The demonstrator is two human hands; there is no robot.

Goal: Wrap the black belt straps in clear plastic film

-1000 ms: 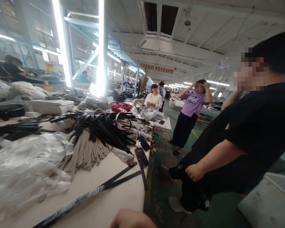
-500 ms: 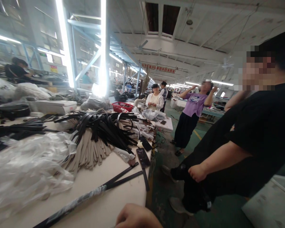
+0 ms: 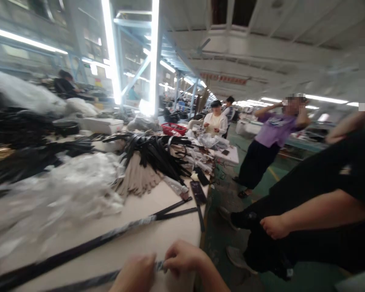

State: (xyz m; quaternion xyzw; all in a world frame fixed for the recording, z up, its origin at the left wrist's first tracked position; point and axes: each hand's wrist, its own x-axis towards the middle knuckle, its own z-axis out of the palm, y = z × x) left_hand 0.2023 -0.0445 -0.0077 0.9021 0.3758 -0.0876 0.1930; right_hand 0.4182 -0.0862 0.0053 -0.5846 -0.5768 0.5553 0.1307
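A black strap (image 3: 91, 278) is held at the near edge of the white table (image 3: 170, 231) by the left hand (image 3: 134, 273) and the right hand (image 3: 182, 257). Both hands are shut tight on it, close together, pinching a shiny bit of it. If the grip is lost, the strap could slip off the edge. Just past the hands on the table, a long wrapped strip (image 3: 94, 239) is lying, and it could be caught and dragged if the strap is pulled. A person in a black shirt (image 3: 331, 202) is standing beside the table, so a bump could be made. Farther along the table, a heap of black straps (image 3: 152, 152) and beige strips (image 3: 136, 180) is lying by a clear plastic sheet (image 3: 63, 190).
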